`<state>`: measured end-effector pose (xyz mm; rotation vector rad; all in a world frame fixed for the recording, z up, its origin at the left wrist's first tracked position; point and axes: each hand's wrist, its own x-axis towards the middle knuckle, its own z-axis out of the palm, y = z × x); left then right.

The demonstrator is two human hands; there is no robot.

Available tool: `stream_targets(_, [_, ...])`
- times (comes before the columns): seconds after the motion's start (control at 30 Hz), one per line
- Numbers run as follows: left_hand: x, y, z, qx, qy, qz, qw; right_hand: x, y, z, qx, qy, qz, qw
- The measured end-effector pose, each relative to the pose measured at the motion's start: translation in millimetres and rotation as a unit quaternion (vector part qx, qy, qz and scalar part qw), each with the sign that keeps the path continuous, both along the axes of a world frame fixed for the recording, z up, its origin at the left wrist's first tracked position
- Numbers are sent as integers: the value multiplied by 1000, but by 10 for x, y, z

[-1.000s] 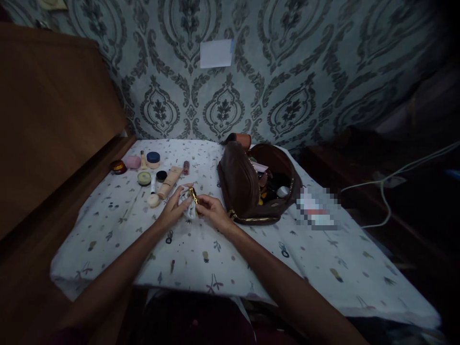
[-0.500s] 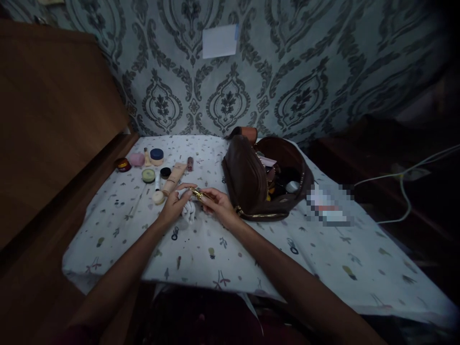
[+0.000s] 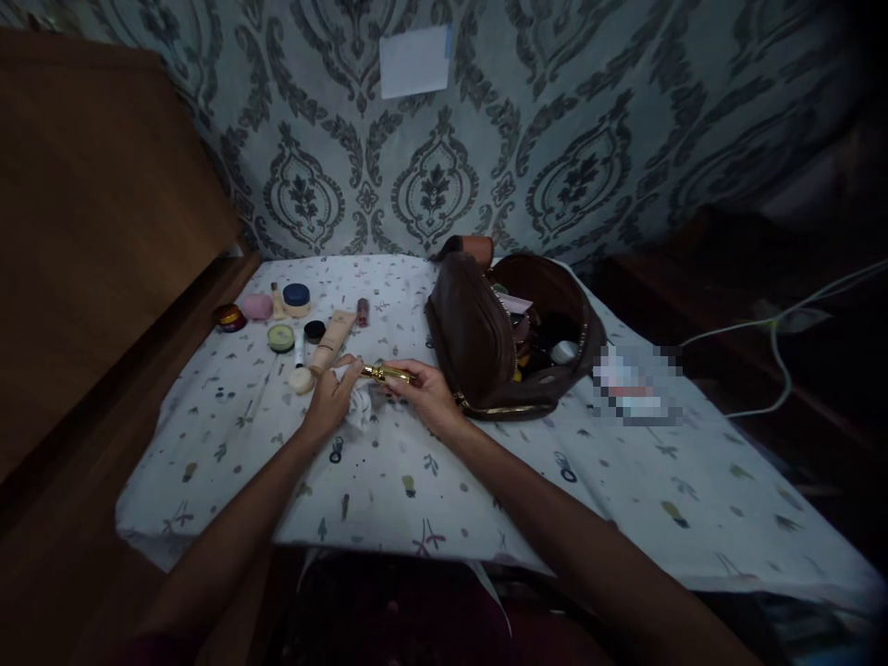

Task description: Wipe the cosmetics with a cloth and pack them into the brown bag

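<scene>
A slim gold cosmetic tube lies crosswise between my two hands, above the near middle of the table. My right hand is closed on its right end, fingers and thumb pinching it. At its left end, my left hand is closed around a crumpled white tissue, which hangs below the fingers. Whether the tube's left end sits inside the tissue is hidden. Just beyond my left hand are a beige squeeze tube and a small cream-coloured round pot.
An open brown bag with cosmetics inside stands right of my hands. Several jars, including a blue-lidded jar and a green-topped jar, stand at the back left. A blurred-out item lies on the patterned tablecloth, near a white cable.
The gold tube has levelled out and shows more of its length. My hands are slightly farther apart, the left one shifted a little leftward. The whole view has tilted slightly.
</scene>
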<state>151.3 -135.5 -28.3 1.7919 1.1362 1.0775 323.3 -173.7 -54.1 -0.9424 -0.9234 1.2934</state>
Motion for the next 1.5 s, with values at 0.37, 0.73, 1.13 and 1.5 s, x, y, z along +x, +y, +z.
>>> stream_targets(0.37, [-34,-48,88,3,-6,-11,1000,27,19,2,2,15,-10,1000])
stream_targets(0.73, [-37,-9,30,-1,-9,-21,1000,26,4,3,8,-14,6,1000])
stream_targets(1.13, [-49,18,41,-14,-33,-31,999,38,7,22,1,-8,-4,1000])
stream_targets(1.5, [-68,19,29,-68,-13,-38,997,35,0,34,-1,-3,-6,1000])
